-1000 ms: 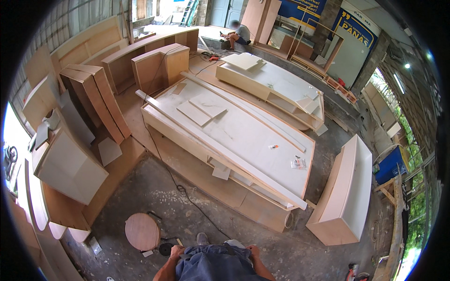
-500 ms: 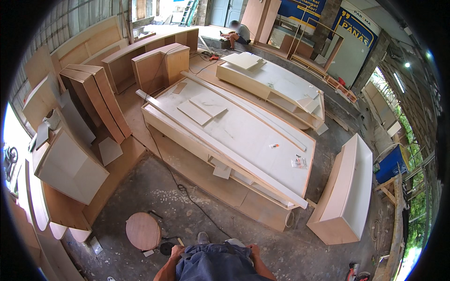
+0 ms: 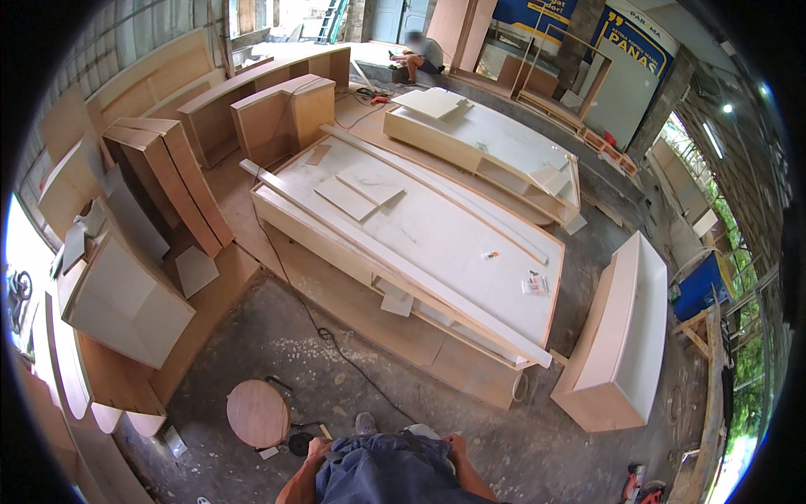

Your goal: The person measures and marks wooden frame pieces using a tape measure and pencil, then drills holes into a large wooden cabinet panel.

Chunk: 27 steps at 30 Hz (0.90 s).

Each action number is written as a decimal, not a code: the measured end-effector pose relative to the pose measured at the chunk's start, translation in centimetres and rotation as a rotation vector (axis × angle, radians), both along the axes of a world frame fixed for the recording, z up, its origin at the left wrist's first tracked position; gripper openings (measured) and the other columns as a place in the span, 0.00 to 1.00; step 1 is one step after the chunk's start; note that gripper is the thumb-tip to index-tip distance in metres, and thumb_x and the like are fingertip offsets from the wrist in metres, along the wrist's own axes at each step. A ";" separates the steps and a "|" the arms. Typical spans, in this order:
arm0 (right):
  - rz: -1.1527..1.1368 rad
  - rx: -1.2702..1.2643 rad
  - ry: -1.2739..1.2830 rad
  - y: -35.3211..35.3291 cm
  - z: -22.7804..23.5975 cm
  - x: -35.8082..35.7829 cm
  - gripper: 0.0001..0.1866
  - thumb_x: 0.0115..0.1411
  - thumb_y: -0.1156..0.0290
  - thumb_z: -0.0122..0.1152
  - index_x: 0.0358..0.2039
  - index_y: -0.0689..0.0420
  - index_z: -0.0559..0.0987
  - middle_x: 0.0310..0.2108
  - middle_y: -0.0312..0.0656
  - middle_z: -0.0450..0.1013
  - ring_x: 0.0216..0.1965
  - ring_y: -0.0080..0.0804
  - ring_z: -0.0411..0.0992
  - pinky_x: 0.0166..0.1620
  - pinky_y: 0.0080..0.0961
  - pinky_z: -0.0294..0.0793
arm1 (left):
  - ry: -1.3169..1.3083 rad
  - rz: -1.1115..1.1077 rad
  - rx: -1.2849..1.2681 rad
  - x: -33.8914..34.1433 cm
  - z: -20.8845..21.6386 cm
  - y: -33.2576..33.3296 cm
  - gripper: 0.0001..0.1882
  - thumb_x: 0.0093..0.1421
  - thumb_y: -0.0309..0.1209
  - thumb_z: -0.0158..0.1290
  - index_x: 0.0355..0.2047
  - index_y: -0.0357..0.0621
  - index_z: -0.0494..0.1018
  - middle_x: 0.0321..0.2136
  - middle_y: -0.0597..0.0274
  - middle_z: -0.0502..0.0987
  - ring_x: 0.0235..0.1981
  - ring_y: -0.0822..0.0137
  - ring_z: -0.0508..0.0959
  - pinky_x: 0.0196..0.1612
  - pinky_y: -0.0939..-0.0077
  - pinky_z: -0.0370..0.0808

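Observation:
My left hand is at the left side of my dark blue clothing, fingers curled in. My right hand sits likewise at the right side, closed against the cloth. Whatever the fingers hold, if anything, is hidden. Below and ahead are my shoes, the grey one showing best. A round wooden stool stands left of my left hand, with a black round object beside it. Before me lies a long white-topped cabinet carrying a long white strip, loose panels and small packets.
A second white-topped cabinet lies beyond. An open white-lined cabinet stands at the right. Wooden cabinets and panels crowd the left. A black cable crosses the floor. Another person sits far back. A red tool lies lower right.
My view has shifted slightly, so the surroundings sit a little differently in the picture. Both hands stay at my sides. The seated person's posture has changed a little.

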State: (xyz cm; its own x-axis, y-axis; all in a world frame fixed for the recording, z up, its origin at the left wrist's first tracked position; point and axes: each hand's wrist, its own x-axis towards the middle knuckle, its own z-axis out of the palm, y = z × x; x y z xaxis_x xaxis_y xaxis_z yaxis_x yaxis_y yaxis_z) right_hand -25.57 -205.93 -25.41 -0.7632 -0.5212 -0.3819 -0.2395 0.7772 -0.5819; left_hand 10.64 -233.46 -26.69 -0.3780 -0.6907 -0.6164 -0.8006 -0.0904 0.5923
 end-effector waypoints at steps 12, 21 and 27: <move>-0.059 0.014 -0.061 -0.8 1.9 0.6 0.22 0.61 0.54 0.60 0.28 0.65 0.82 0.28 0.59 0.79 0.32 0.57 0.79 0.39 0.47 0.74 | -0.011 -0.001 0.018 -0.2 0.9 -0.2 0.22 0.54 0.49 0.59 0.38 0.44 0.85 0.35 0.48 0.86 0.41 0.54 0.87 0.45 0.64 0.80; -0.037 0.032 -0.045 -0.3 1.4 0.7 0.22 0.62 0.53 0.60 0.29 0.64 0.82 0.28 0.57 0.79 0.32 0.55 0.79 0.39 0.45 0.74 | -0.024 -0.030 0.009 0.1 -0.7 -0.1 0.22 0.54 0.49 0.59 0.38 0.45 0.86 0.35 0.48 0.86 0.40 0.54 0.87 0.45 0.64 0.81; -0.074 0.047 -0.037 -0.2 0.1 0.5 0.22 0.62 0.52 0.61 0.29 0.62 0.84 0.30 0.56 0.80 0.36 0.55 0.80 0.42 0.46 0.76 | -0.040 0.033 0.043 0.0 -1.9 -0.3 0.23 0.52 0.47 0.66 0.39 0.40 0.85 0.31 0.52 0.86 0.35 0.63 0.86 0.41 0.67 0.80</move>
State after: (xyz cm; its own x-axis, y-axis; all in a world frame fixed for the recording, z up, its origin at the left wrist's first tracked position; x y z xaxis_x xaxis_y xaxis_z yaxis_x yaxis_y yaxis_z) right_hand -25.06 -206.15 -25.35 -0.7841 -0.4444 -0.4332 -0.1596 0.8189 -0.5514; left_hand 10.65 -233.75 -28.54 -0.3302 -0.6746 -0.6602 -0.8197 -0.1420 0.5550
